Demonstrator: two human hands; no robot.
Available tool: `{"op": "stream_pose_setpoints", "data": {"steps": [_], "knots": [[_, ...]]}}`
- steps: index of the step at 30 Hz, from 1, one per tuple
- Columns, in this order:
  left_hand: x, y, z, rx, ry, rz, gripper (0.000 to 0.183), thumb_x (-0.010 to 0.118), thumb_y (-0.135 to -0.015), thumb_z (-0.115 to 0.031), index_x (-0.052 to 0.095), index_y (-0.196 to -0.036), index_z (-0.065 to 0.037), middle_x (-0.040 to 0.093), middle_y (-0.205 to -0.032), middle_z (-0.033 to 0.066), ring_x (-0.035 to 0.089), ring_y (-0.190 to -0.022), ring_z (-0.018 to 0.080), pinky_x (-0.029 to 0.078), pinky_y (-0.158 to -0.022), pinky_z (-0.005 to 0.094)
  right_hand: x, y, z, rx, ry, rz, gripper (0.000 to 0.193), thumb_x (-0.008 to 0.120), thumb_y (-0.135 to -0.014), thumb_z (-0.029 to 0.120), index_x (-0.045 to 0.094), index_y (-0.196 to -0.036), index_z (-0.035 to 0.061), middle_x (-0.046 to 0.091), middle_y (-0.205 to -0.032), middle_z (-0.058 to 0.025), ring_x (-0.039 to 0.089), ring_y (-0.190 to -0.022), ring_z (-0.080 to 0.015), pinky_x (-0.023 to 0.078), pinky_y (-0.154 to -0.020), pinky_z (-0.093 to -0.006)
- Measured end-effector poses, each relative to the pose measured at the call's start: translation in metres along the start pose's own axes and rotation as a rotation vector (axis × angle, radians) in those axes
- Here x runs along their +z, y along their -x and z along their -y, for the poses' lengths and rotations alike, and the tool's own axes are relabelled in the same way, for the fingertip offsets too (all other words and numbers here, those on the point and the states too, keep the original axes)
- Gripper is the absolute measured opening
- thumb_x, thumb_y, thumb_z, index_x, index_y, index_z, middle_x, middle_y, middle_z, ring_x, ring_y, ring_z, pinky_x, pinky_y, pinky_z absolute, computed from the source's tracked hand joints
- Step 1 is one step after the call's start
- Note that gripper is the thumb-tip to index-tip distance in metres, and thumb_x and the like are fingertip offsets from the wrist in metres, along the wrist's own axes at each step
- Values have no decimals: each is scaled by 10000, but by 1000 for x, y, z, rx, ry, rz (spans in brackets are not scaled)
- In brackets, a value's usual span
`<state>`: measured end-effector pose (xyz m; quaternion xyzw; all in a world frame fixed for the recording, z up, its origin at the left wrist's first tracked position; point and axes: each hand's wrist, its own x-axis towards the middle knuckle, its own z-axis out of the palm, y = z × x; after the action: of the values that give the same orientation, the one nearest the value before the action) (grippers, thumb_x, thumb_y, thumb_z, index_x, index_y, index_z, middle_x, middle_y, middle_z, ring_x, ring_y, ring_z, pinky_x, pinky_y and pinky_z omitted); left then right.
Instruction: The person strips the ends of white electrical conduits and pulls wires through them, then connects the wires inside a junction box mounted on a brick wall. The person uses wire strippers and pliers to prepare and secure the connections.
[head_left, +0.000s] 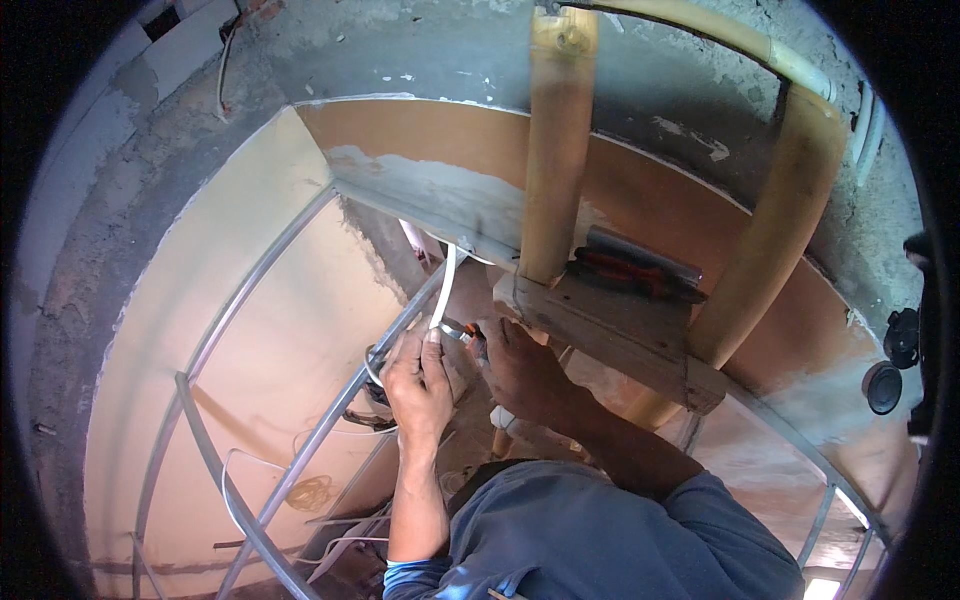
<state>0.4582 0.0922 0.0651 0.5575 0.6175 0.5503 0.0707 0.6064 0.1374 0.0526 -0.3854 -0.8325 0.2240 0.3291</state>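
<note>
Rough concrete ceiling (420,50), wooden ladder step (610,335) beneath.
My left hand (418,385) pinches the white flat cable (443,290); my right hand (520,365) grips small orange-handled pliers (470,335).

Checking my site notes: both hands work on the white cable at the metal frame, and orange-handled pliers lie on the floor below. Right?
Not quite. The head view shows the orange-handled pliers lying on the wooden ladder step, not on the floor. The rest holds: the left hand and right hand both work on the white cable at the metal frame.
</note>
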Motion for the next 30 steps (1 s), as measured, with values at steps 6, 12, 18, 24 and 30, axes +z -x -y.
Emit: {"op": "stream_pose_setpoints", "data": {"steps": [6,12,18,24,30], "knots": [[-4,-4,-3,19,41,13,221,539,-1005,-42,681,-1164,15,617,-821,47,540,-747,107,455,-672,272,-1,-1,-1,-36,19,-25,217,563,-979,129,494,-1113,-27,609,-967,-261,607,-960,-422,488,-809,-488],[-4,-4,3,96,-13,25,253,540,-983,-3,674,-1198,4,580,-807,52,537,-727,122,450,-661,272,-4,-1,-5,-67,-34,-34,234,591,-907,45,488,-1104,-28,600,-974,-253,592,-963,-432,486,-815,-484],[3,-1,12,122,-79,-46,256,546,-969,9,675,-1190,1,560,-789,66,530,-709,132,448,-660,278,-2,0,-6,-109,-38,-4,232,565,-902,32,480,-1107,-34,573,-970,-259,566,-991,-440,460,-853,-505],[1,-1,10,67,-79,-34,230,543,-972,-25,668,-1161,15,615,-864,147,595,-780,246,473,-714,345,2,-3,-5,-70,-15,11,215,552,-932,75,471,-1098,-34,578,-975,-269,569,-986,-444,461,-847,-506],[3,-1,8,-28,14,-45,199,534,-1006,-67,670,-1132,6,530,-775,48,478,-697,142,395,-624,291,8,-8,-7,31,-70,113,236,577,-957,133,462,-1101,-15,616,-989,-252,620,-960,-423,495,-791,-492]]}}
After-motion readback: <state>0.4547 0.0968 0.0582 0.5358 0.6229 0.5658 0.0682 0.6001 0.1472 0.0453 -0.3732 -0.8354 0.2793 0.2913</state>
